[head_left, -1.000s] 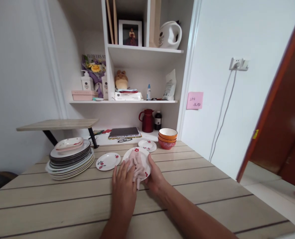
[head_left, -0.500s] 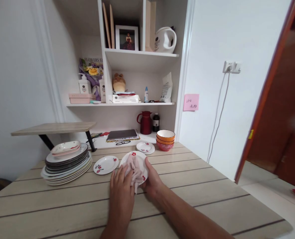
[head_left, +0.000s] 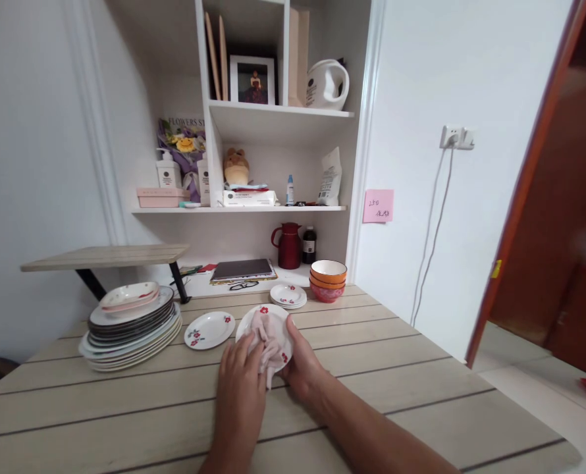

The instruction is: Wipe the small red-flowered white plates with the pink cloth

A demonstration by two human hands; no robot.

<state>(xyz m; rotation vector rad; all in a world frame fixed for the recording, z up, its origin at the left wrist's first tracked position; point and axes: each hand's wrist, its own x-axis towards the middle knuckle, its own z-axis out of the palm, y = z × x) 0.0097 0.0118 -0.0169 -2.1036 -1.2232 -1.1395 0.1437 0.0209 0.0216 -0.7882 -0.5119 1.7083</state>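
Observation:
My right hand (head_left: 303, 359) grips the right edge of a small white plate (head_left: 284, 322) with red flowers, thumb on the rim and fingers underneath. The plate is tilted toward me above the table. A crumpled pale pink cloth (head_left: 269, 339) lies against the plate's face, and my left hand (head_left: 241, 378) presses it there with its fingers over the cloth. Just left of the held plate, another flowered plate (head_left: 210, 329) lies flat on the table. Behind it sits a short stack of small flowered plates (head_left: 288, 295).
A tall stack of plates (head_left: 132, 336) topped by a dish (head_left: 130, 295) stands at the left, beside a low wooden stand (head_left: 108, 255). Stacked bowls (head_left: 328, 280) are at the back right. Beyond the wooden table (head_left: 411, 408) are a laptop (head_left: 242, 268), glasses (head_left: 244, 286) and a red jug (head_left: 289, 245).
Both hands, the cloth and the plate keep nearly the same position. The whole view has shifted very slightly; the other dishes stay where they were.

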